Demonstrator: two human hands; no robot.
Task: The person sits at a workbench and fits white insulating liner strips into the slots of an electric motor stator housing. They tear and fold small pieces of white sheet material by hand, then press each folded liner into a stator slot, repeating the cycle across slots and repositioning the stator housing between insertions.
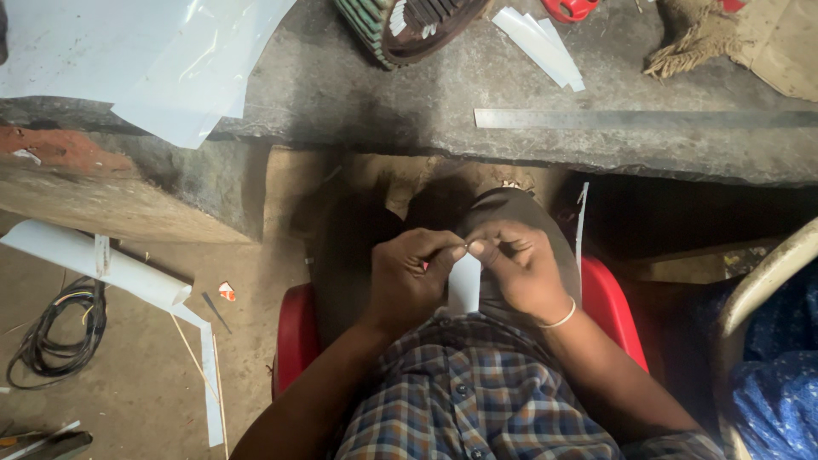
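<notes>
both hands pinch the top of the strip [464,285]: left hand [409,277] and right hand [520,273] meet there, and its long axis hangs down toward the lap.

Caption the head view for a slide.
Both hands, left and right, pinch a white paper strip below a stone bench.

Stone bench [409,102] before me: white sheets [162,60], motor stator [409,25], cut white strips [541,43], steel ruler [639,119], rag [694,38] (frayed). Floor [136,383] at my left: rolled sheet [94,260], coiled cable [55,332].
</notes>
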